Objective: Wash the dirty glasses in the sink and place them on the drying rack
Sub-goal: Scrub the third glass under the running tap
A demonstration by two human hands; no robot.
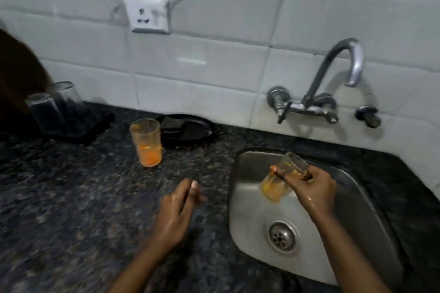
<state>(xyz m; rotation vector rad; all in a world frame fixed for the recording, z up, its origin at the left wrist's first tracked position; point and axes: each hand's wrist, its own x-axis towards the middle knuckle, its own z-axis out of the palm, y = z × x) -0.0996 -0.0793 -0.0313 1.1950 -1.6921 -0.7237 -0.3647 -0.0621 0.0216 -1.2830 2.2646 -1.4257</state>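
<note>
Head view: my right hand [314,188] grips a dirty glass [282,178] over the far left part of the steel sink [371,197], fingers and thumb curled round its wall. The glass is tilted, its mouth toward the back wall and its base, smeared with orange residue, lower and nearer me. It hangs above the basin, clear of the drain [283,236]. The tap [338,71] arches out from the tiled wall above the sink's far edge; I see no water running from its spout.

My left hand [177,209] hovers over the dark stone counter [71,209] just beside the sink's left rim, fingers loosely curled and holding nothing. Both hands look wet.

A second dirty glass [146,144] stands upright on the counter, well left of the sink, with orange dregs in its bottom. At the counter's far left corner, two clear glasses [56,104] sit mouth-down on a dark drying rack [81,123], which suggests part of the batch is already washed. A black pan-like item [188,131] lies against the wall behind the standing glass; blur keeps me from saying more about it.

I judge the step in hand to be the start of washing the held glass. The next move calls for water: a hand to the tap's handle [283,112], then the glass brought under the spout and rubbed clean inside.
</note>
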